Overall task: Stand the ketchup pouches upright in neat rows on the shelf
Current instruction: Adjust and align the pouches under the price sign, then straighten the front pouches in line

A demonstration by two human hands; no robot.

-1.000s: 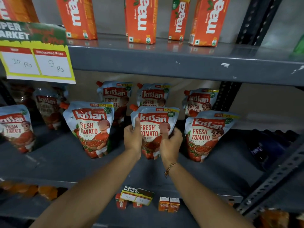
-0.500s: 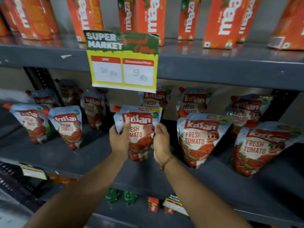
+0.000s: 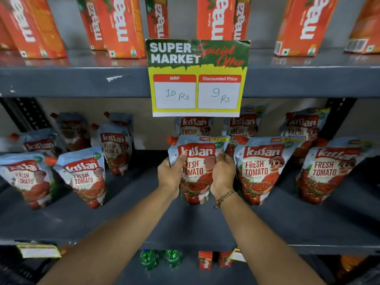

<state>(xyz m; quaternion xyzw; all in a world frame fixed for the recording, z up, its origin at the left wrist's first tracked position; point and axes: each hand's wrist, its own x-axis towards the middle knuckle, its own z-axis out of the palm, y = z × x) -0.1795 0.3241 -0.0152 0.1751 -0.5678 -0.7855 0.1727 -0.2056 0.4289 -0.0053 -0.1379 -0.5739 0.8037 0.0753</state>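
A ketchup pouch [image 3: 196, 167] with a red spout stands upright in the front row of the grey shelf [image 3: 133, 219]. My left hand [image 3: 171, 173] grips its left side and my right hand [image 3: 223, 174] grips its right side. Two more front-row pouches [image 3: 261, 171] [image 3: 327, 173] stand to its right. Further pouches [image 3: 84, 177] [image 3: 26, 177] lean at the left. A back row of several pouches [image 3: 304, 128] stands behind, partly hidden.
A yellow and green price sign [image 3: 197, 79] hangs from the upper shelf edge, over the back row. Orange juice cartons [image 3: 119, 27] line the upper shelf. Below are green bottles [image 3: 160, 260] and small cartons [image 3: 205, 262]. A black upright post [image 3: 24, 114] stands at the left.
My view has swung left, so the price sign now hangs at centre. Both hands still grip the same pouch, which stands left of two front-row pouches.
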